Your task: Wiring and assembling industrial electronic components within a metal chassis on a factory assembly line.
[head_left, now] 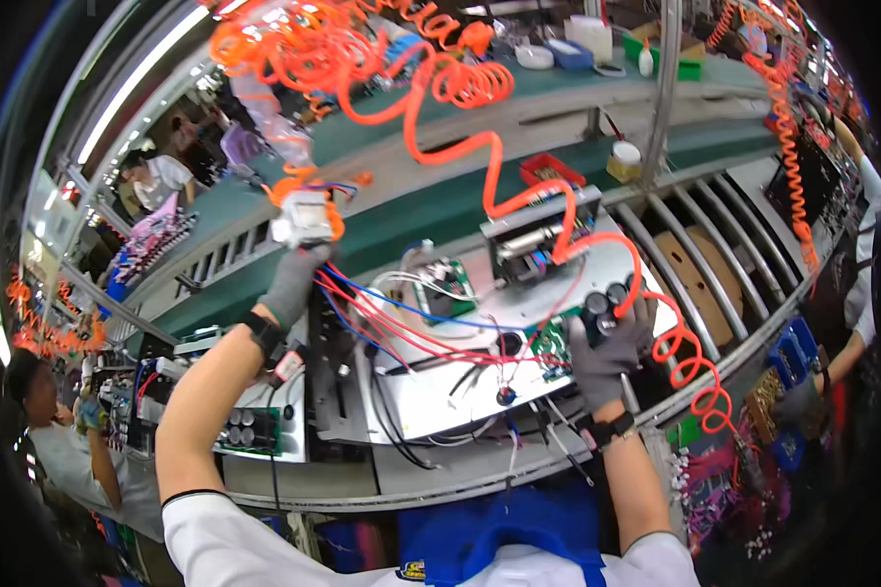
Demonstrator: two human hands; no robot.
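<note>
My left hand [299, 286], in a grey glove, is raised over the far left of a white metal panel [431, 401]. Its fingers are closed round a bundle of red and blue wires [362, 311]. Just beyond the fingers is a white block [306, 217] with orange parts. My right hand [612, 354], also gloved, grips the right end of a green circuit board [550, 350] with black cylindrical capacitors [599, 311]. The red wires run across the panel to this board. Another green board [443, 290] with white leads lies on the panel, beside a metal-framed unit [538, 235].
Orange coiled air hoses [362, 59] hang overhead, and one drops beside my right hand. Metal rollers [700, 259] lie to the right. A red tray [552, 170] stands behind the panel. Another panel with capacitors [255, 428] is at left. Co-workers are on both sides.
</note>
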